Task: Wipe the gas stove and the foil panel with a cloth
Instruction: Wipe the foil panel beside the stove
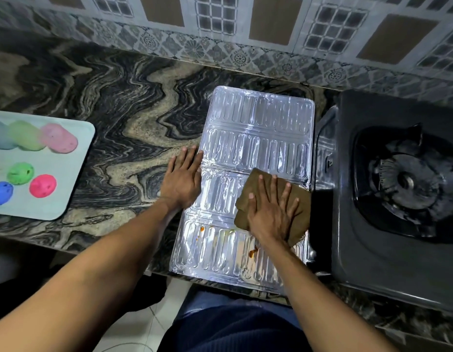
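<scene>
Leftward on the marbled worktop (113,102), near its front edge, a pale tray (68,189) holds coloured round sponges: a blue one (0,193), a green one (19,173) and a pink one (42,185) in the nearer row, and a blurred row of paler teal, green and pink ones (59,138) behind; the tray's left side is cut off by the frame. The foil panel (255,138) lies flat in the middle of the worktop, its near end jutting past the front edge, with orange smears (253,252) on its nearest ribbed section. The left hand (182,179) is spread flat, fingers together, pressing on the panel's left edge and partly on the worktop, gripping nothing. The right hand (271,209) is spread wide, palm down, on a folded brown cloth (300,212) that rests on the right side of the panel; it presses the cloth rather than closing around it. The black gas stove (387,260) stands just beside the panel on the right, its burner (408,181) dark and hard to make out, and its right side is cut off.
</scene>
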